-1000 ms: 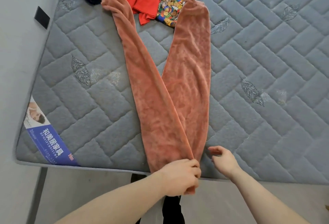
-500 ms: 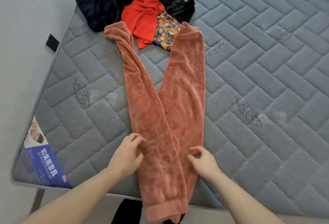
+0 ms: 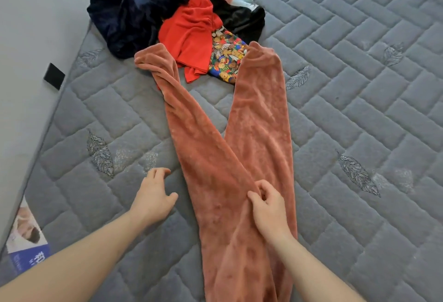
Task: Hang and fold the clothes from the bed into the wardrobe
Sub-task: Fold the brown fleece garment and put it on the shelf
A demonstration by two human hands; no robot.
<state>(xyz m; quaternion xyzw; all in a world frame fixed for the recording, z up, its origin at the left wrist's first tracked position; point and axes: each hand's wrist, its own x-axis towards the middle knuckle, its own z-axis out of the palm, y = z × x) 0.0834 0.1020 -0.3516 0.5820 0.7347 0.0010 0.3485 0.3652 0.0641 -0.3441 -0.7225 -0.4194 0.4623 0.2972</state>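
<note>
Nearest the camera, the fleece trousers [image 3: 230,181] lie stretched lengthwise on the mattress [image 3: 359,110] of the bed, waist end toward the person and running out of view at the bottom edge, the two legs spread in a V toward the far side; laid flat like this, they look ready to have one leg brought over the other for folding. The right hand [image 3: 268,208] rests on the cloth where the legs part, thumb and fingers curled and pinching up a small fold of fleece, probably to smooth it or drag the leg across; the left hand [image 3: 154,196] is apart from the trousers, just beside their left edge, fingers loosely spread and holding nothing, the fingertips seeming to rest on the mattress. Farther off, the left leg is twisted near its cuff, which would spoil a neat fold; both cuffs reach the pile of unsorted clothes [image 3: 167,4], and the right cuff lies over a patterned garment [image 3: 225,57], beside a red garment [image 3: 191,30]; that pile crowds the far end.
</note>
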